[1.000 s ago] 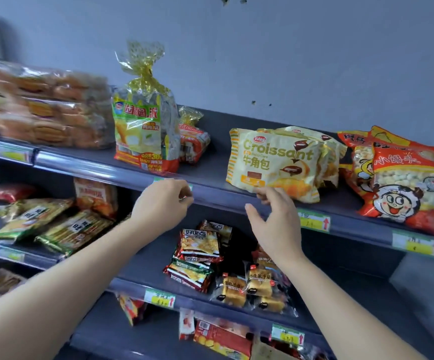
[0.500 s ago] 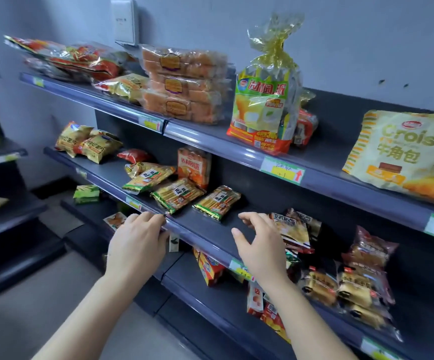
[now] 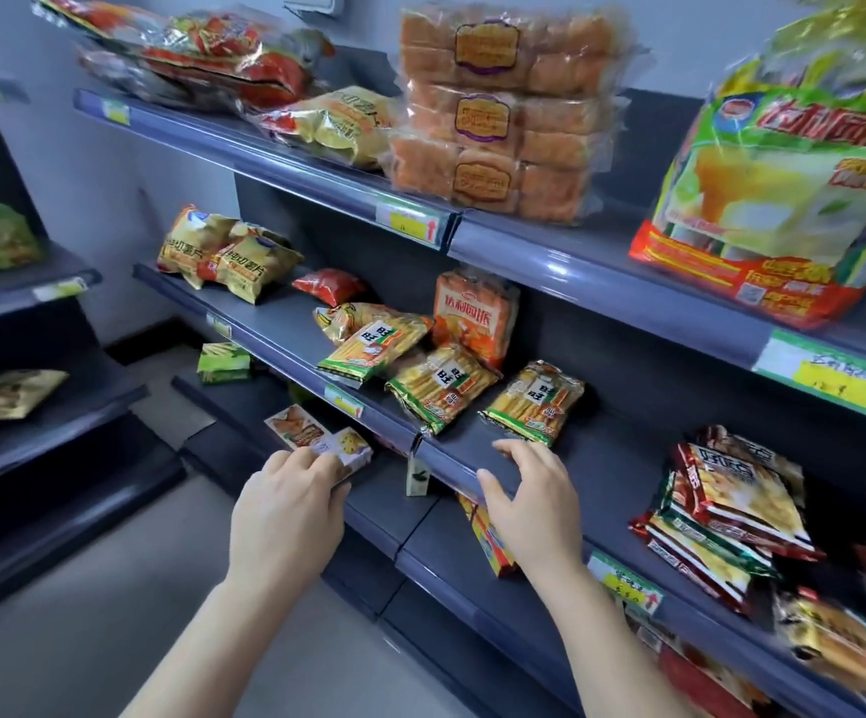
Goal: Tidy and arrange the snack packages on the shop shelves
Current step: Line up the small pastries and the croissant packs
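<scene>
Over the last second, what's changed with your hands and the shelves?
The view swung left. Both hands dropped from the top shelf's croissant bags to the middle shelf: right hand by a rice-cracker pack, left hand over a small box. Neither holds anything; packages unmoved.

Left hand (image 3: 286,515) at 7 o'clock, fingers curled, palm down. Right hand (image 3: 529,497) at 5 o'clock, fingers spread; both forearms bare, extended.

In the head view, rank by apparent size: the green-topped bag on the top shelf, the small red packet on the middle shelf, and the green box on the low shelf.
1. Green-topped bag, clearly largest, though also nearest the camera.
2. and 3. Green box and small red packet look alike; I won't rank them.
</scene>
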Available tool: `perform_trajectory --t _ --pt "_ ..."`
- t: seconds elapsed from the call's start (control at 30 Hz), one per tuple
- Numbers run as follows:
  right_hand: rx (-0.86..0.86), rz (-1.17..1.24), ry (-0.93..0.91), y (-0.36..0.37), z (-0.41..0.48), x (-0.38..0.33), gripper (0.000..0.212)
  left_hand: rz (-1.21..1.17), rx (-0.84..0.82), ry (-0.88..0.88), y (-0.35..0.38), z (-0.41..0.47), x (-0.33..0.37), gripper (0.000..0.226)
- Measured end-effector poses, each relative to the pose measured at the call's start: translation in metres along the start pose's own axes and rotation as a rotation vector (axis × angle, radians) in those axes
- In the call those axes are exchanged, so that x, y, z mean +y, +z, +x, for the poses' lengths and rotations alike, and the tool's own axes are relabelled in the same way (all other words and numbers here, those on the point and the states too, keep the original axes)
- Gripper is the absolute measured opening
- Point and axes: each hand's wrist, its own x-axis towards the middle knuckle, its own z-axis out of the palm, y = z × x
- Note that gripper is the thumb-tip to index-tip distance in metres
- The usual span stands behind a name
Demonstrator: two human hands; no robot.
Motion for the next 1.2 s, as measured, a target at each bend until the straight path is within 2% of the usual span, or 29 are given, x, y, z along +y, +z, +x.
perform_trajectory --t 0.43,0.67,0.83,0.97,1.03,1.1,1.17,1.2 --pt "-0.157 -0.023 0.177 0.085 0.110 0.026 0.029 -0.015 -0.078 0.121 0.091 0.125 -0.013 0.024" --pt "-0.306 -0.064 0.274 0.128 0.163 0.042 0.028 0.024 -0.112 0.089 0.135 0.194 -0.027 0.022" --pt "-0.395 -0.042 0.527 0.154 0.186 0.045 0.049 0.092 -0.176 0.068 0.151 0.232 -0.035 0.031" --pt "-0.381 0.035 0.781 0.177 0.199 0.051 0.074 0.096 -0.327 0.018 0.165 0.252 -0.047 0.054" --pt "-0.316 0.143 0.901 0.190 0.205 0.054 0.062 0.063 -0.427 -0.017 0.172 0.261 -0.055 0.074" --pt "-0.250 0.333 1.016 0.200 0.208 0.056 0.030 -0.007 -0.527 -0.053 0.180 0.269 -0.063 0.091" --pt "-0.180 0.443 1.099 0.206 0.210 0.057 0.013 -0.049 -0.601 -0.060 0.183 0.276 -0.071 0.089" --pt "-0.123 0.478 1.123 0.207 0.211 0.057 0.013 -0.054 -0.605 -0.042 0.184 0.280 -0.073 0.078"
